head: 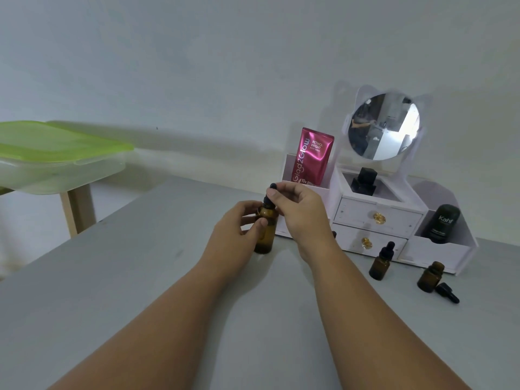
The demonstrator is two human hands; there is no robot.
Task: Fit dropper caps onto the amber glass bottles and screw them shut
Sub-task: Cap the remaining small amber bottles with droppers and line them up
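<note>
Mid-job — left hand [239, 224] grips tall bottle [266, 238], right hand [304, 210] pinches its dropper cap [268, 201]; capped bottle [381, 263] done, open bottle [430, 277] pending.

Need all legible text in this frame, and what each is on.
"Glad2Glow": pink sachet, running vertically.
"RETINOL BRIGHT": same sachet, upper part.
"BODY SERUM": below that, barely legible.
"10x": sachet's lower edge.
"Kahf": black bottle in the white organizer; finer print below is blurred.
No text seen on the amber bottle gripped by the left hand or the dropper cap pinched by the right hand.
</note>
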